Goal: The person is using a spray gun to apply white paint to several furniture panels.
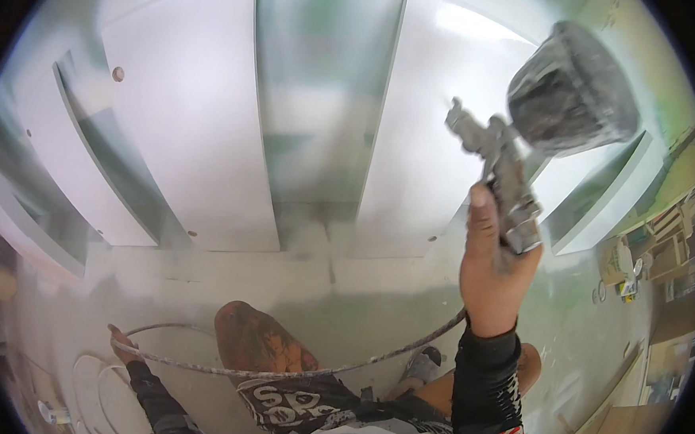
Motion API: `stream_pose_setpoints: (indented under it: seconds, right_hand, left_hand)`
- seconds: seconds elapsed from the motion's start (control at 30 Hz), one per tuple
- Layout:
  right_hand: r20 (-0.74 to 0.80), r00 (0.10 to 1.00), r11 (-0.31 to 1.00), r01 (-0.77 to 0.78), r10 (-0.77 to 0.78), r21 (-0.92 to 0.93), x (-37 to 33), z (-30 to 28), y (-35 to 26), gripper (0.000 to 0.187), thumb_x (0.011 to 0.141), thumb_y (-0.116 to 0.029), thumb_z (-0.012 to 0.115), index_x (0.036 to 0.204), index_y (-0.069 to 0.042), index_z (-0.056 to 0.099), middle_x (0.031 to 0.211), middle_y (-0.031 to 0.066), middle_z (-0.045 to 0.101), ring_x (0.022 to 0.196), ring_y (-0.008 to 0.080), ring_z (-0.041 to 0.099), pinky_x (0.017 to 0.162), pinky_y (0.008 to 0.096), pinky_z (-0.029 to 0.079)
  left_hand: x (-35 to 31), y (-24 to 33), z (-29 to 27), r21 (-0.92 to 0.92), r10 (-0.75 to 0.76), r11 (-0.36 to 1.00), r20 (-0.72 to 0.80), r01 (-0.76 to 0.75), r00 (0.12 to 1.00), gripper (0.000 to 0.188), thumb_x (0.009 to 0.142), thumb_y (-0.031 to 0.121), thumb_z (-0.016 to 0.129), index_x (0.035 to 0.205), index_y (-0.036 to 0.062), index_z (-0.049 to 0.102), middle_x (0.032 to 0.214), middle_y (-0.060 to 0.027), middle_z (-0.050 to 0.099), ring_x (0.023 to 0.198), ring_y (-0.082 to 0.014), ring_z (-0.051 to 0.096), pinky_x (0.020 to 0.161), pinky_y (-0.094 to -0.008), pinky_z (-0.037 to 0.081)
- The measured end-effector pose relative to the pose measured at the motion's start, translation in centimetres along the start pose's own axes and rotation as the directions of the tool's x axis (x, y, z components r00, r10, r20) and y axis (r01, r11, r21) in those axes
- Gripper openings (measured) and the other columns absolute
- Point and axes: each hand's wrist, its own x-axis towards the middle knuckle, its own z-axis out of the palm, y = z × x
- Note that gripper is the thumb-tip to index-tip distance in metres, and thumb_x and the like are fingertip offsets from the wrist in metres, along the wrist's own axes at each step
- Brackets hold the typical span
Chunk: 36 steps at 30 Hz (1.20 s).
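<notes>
While right fingers (483,213) grip the spray gun (510,178) jutting above, left fingers (120,337) hold hose (274,372).

The gun (511,183) is grey with brown spots. Its cup (578,96) is dark grey with black patches. The hose (338,373) is grey with white specks. The boards (186,120) are plain white. The wall (319,24) is white with blurry green patches. The floor (406,300) is pale grey and green. The right sleeve (485,376) is black, then red with white squiggles. The shorts (292,404) are black with white letters.
</notes>
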Motion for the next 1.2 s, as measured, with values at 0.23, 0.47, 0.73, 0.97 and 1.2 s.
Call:
stream_pose_setpoints:
  seconds: [0.23,0.47,0.73,0.97,1.2]
  right_hand:
    - [-0.212,0.972,0.994,0.107,-0.097,0.034,2.7,0.2,-3.4,0.031,0.089,-0.032,0.070,0.096,-0.003,0.065,0.071,-0.0025,0.056,0.058,0.0034,0.046,0.051,0.0182,0.034]
    - [-0.039,0.991,0.992,-0.126,0.127,0.018,-1.7,0.0,1.8,0.025,0.093,-0.015,0.064,0.108,0.003,0.059,0.085,0.0015,0.063,0.073,0.0071,0.051,0.065,0.0236,0.043]
    - [0.162,0.934,0.917,-0.260,0.318,-0.304,-8.4,-0.3,11.2,0.030,0.093,-0.031,0.063,0.096,-0.002,0.057,0.069,0.0143,0.059,0.059,0.0265,0.055,0.059,0.0355,0.044]
    - [0.257,0.856,0.806,-0.262,0.448,-0.531,-14.0,-0.4,17.5,0.028,0.093,-0.030,0.062,0.094,-0.002,0.057,0.069,0.0199,0.060,0.066,0.0407,0.060,0.057,0.0421,0.045]
    - [0.311,0.811,0.742,-0.208,0.495,-0.638,-17.2,-1.6,23.2,0.037,0.090,-0.033,0.065,0.092,0.003,0.059,0.076,0.0199,0.064,0.071,0.0389,0.062,0.066,0.0425,0.048]
  left_hand:
    - [3.0,-1.9,-1.5,0.122,0.049,0.992,-0.031,-0.045,0.998,0.059,0.091,0.067,0.041,0.069,0.0126,0.039,0.063,0.0005,0.032,0.052,-0.0153,0.032,0.047,-0.0320,0.033]
    - [1.7,-1.0,-2.4,0.219,-0.213,0.959,0.138,0.181,0.967,0.079,0.092,0.067,0.038,0.125,-0.0037,0.051,0.096,-0.0127,0.055,0.078,-0.0233,0.053,0.064,-0.0368,0.048]
    - [1.2,0.3,-2.0,0.089,-0.092,0.992,-0.039,0.095,0.995,0.082,0.088,0.072,0.041,0.106,-0.0065,0.056,0.061,0.0005,0.037,0.050,-0.0133,0.035,0.044,-0.0280,0.034]
    - [2.7,-0.3,-1.7,0.177,-0.151,0.976,0.119,0.129,0.981,0.057,0.092,0.064,0.043,0.074,0.0104,0.044,0.064,0.0017,0.032,0.052,-0.0128,0.029,0.049,-0.0321,0.035]
    - [2.8,-0.5,-1.0,0.160,-0.112,0.984,0.175,0.084,0.978,0.063,0.095,0.061,0.041,0.078,0.0010,0.051,0.070,-0.0029,0.042,0.066,-0.0186,0.038,0.060,-0.0357,0.039]
